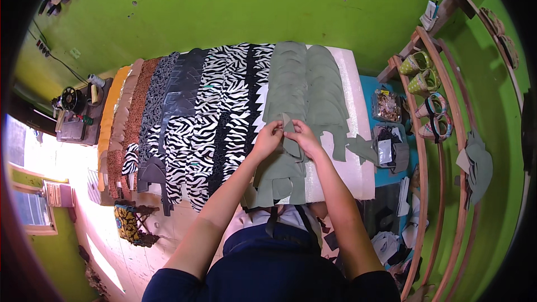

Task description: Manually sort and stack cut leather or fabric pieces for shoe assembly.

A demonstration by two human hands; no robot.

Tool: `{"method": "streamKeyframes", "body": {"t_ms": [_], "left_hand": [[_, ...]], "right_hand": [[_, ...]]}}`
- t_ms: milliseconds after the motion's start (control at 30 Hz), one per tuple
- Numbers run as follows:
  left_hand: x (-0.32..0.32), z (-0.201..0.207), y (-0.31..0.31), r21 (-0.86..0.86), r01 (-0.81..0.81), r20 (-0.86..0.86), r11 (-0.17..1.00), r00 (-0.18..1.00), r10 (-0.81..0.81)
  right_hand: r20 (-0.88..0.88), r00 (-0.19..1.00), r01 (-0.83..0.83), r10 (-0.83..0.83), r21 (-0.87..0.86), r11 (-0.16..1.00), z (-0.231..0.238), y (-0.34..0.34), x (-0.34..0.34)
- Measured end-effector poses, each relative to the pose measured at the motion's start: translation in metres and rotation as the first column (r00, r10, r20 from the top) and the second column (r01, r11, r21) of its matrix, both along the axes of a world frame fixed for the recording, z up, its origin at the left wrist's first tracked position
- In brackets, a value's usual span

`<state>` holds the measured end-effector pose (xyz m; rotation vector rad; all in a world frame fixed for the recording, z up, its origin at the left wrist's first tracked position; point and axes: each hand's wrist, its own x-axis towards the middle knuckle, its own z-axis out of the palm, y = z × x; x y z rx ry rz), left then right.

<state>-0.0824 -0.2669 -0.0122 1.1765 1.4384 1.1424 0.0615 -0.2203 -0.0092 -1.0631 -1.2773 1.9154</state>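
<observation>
Both hands meet over the table's near right part. My left hand [269, 138] pinches one edge of a grey-green cut piece [291, 146], fabric or thin leather. On the other edge my right hand [304, 137] closes its fingers round the same piece, whose pointed tip rises between the hands. Beneath and beyond them, overlapping grey-green cut pieces [287, 84] lie in a long row. A second row of rounded grey-green pieces [326, 81] runs beside it on the right. Just left of my hands are rows of zebra-striped pieces [206, 140].
Further left lie dark grey, brown and yellow rows [115, 94]. A sewing machine [71, 99] stands at the far left. On the right are a plastic box of small parts [387, 105], a grey bin [391, 148] and a wooden rack [418, 190] with small shoes [423, 83]. A patterned stool [130, 222] sits lower left.
</observation>
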Motion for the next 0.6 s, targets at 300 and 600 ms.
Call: {"method": "streamKeyframes", "body": {"t_ms": [300, 600], "left_hand": [[0.013, 0.006, -0.009, 0.032, 0.235, -0.616, 0.971, 0.77, -0.166], [0.035, -0.014, -0.01, -0.102, 0.259, -0.774, 0.96, 0.585, -0.24]], "right_hand": [[0.086, 0.994, 0.078, -0.07, -0.099, 0.992, 0.011, 0.011, 0.053], [0.059, 0.989, 0.141, -0.136, -0.1, 0.985, 0.003, 0.005, 0.066]]}}
